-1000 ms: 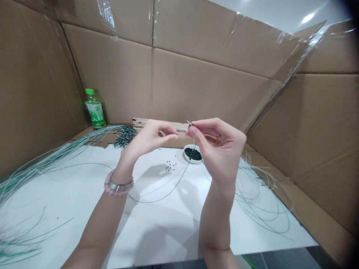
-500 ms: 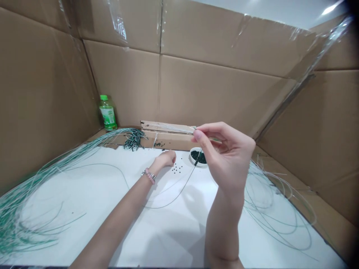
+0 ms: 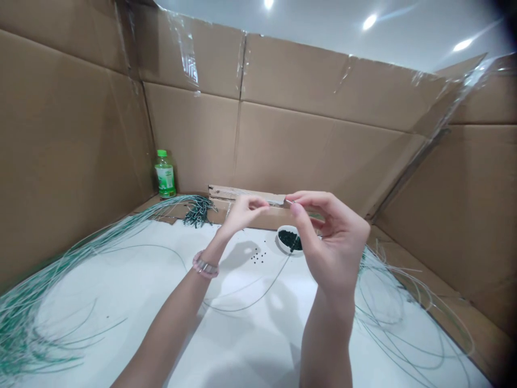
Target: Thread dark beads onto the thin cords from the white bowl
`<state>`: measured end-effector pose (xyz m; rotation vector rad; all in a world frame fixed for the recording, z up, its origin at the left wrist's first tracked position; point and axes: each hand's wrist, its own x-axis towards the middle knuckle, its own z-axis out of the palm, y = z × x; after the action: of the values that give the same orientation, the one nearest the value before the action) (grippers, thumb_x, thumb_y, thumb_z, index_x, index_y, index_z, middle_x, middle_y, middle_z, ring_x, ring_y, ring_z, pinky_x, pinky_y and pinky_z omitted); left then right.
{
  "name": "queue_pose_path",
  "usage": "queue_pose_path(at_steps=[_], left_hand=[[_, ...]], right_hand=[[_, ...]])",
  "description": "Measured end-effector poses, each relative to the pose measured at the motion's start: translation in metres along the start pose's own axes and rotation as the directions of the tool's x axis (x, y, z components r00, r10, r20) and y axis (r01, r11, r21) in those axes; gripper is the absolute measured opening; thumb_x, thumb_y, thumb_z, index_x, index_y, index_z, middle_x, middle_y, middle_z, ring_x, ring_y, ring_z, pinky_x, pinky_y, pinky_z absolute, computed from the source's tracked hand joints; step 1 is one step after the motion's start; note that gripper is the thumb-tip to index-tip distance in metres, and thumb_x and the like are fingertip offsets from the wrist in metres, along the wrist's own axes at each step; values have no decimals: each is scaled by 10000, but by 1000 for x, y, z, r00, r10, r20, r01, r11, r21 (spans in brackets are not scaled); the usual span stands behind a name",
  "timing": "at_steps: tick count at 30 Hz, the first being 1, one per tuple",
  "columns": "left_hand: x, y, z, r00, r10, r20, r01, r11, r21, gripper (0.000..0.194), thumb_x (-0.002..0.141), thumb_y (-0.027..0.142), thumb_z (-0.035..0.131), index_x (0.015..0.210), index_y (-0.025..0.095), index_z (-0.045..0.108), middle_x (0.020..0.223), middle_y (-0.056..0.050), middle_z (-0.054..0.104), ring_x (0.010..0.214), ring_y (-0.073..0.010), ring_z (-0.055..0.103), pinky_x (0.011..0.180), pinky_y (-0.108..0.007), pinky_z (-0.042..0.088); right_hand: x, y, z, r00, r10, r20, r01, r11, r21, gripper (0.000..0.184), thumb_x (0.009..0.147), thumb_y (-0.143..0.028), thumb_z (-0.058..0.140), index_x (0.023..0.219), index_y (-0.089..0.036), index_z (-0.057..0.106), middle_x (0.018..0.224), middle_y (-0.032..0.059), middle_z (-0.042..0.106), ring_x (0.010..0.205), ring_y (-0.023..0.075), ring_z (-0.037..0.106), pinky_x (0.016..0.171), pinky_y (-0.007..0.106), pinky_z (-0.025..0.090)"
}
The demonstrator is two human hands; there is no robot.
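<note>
Small white bowl (image 3: 288, 241) of black beads (image 3: 289, 239), thin cord (image 3: 258, 295) pinched above it.

Left to right: bundle of green-and-white cords (image 3: 40, 293) on the white table (image 3: 242, 345), running to black-beaded ends (image 3: 197, 212); green-capped plastic bottle (image 3: 165, 175), holding pale liquid, its green-and-white label too small to read, against the cardboard wall (image 3: 283, 145). Left hand (image 3: 242, 214), pink bead bracelet (image 3: 205, 265) at the wrist, has its fingers (image 3: 258, 203) drawn narrow, just beside the cord's tip; whether they grip anything cannot be told. Loose black beads (image 3: 258, 257) lie on the table before the bowl. Right hand (image 3: 333, 237) has thumb and forefinger closed on the cord, which hangs past the bowl's rim and curves across the table. More loose cords (image 3: 404, 328) lie at far right.
</note>
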<state>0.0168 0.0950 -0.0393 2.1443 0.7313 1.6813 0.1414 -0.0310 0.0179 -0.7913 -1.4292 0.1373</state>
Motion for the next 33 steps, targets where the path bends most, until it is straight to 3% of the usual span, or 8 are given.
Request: queue_pose_path(at_steps=[3,5,8,10,14,25,30,33], left_hand=[[3,24,-16,999,-37,-29,31,980,-197,417,821,558,591,788,145,637,680,-16,671,583,-95,629,582,-218,545],[1,46,-25,998,-53,-30,37,920,-391,373,772,549,662,757,177,634,662,14,650,566,-77,612,570,-200,539],[-2,75,-31,996,-68,53,84,674,-734,208,706,356,794,687,199,661,627,43,623,543,-42,589,549,-143,518],[-5,85,-31,994,-56,95,110,561,-820,113,723,255,791,698,210,690,637,42,635,554,-33,598,552,-119,525],[-8,87,-30,991,-27,130,127,498,-858,51,746,188,765,749,224,729,696,28,672,635,-50,651,606,-121,576],[-10,86,-36,994,1,111,87,616,-783,100,751,137,751,773,234,740,775,8,712,697,-69,673,624,-130,590],[-12,94,-43,999,-33,25,42,791,-610,105,710,118,770,727,217,737,726,-8,703,656,-94,668,560,-151,576],[-14,99,-46,1000,5,-9,-9,870,-492,113,711,101,761,736,208,736,720,-14,695,668,-99,658,584,-170,576]], right_hand=[[-4,-4,5,1000,-10,-11,10,999,31,97,812,-105,609,786,-198,620,933,36,713,856,150,698,607,206,598],[-8,-8,9,1000,-25,-3,25,998,57,122,809,-79,597,798,-200,607,968,42,712,898,164,702,649,231,614],[-14,-13,14,998,-58,16,57,994,95,151,806,-56,587,802,-206,595,968,27,709,919,162,698,675,239,622],[-17,-15,16,997,-74,11,72,993,90,161,801,-51,591,802,-211,593,961,18,708,899,160,697,656,244,624],[-19,-17,15,994,-105,0,105,993,48,187,779,-38,609,824,-219,601,971,17,707,897,170,695,621,250,624],[-17,-21,10,988,-147,46,148,989,-8,209,739,-11,627,817,-204,605,950,19,718,865,159,704,559,207,617],[-17,-19,8,989,-130,67,132,991,-25,209,727,-6,621,799,-200,597,914,7,718,796,134,689,556,198,601],[-17,-18,8,990,-125,73,126,992,-16,200,727,-7,617,796,-194,595,887,0,712,772,119,674,555,187,588]])
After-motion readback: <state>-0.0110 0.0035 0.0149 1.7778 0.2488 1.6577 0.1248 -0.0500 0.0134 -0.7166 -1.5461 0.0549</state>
